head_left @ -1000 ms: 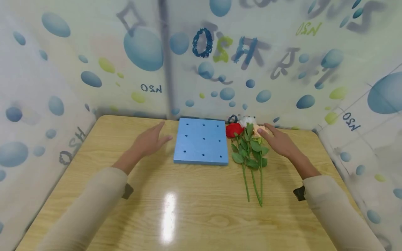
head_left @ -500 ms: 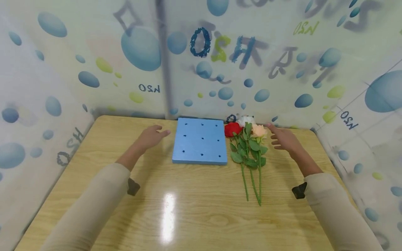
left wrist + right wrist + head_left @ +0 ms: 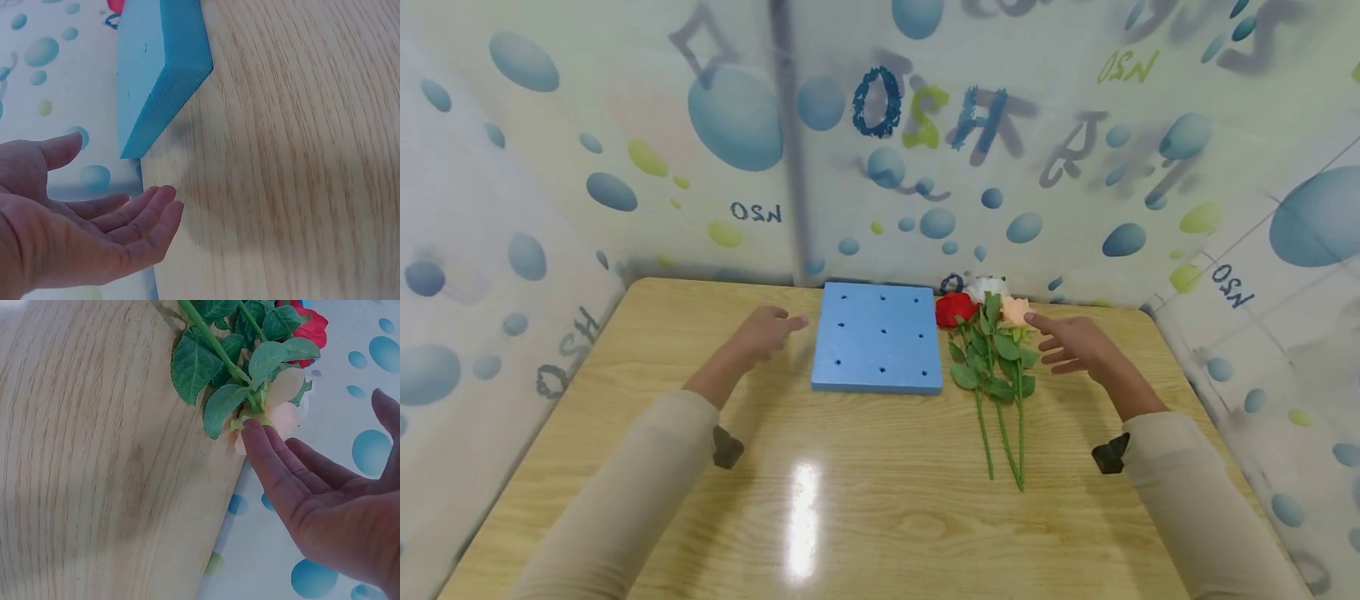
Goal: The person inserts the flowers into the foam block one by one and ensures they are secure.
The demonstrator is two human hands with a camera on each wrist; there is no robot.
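A light blue foam board (image 3: 861,354) with several small holes lies towards the back of the table. Beside its right edge are three artificial roses: a red rose (image 3: 955,309), a white rose (image 3: 986,288) and a peach rose (image 3: 1014,311), their green stems pointing to the front. My right hand (image 3: 1081,346) is just right of the peach rose, fingers loosely extended; in the right wrist view the fingertips (image 3: 251,425) overlap the bloom, and whether they touch it I cannot tell. Left of the board hovers my left hand (image 3: 94,231), palm up, fingers relaxed, holding nothing.
The wooden table (image 3: 880,517) meets a wall (image 3: 715,242) printed with blue and green bubbles at its back edge. Dark wrist devices (image 3: 727,447) show at both sleeves. A bright glare strip (image 3: 802,521) falls on the tabletop.
My right hand drew off the peach rose to the right, then came back a little towards it. The left hand's fingers have curled slightly. Board and roses lie as before.
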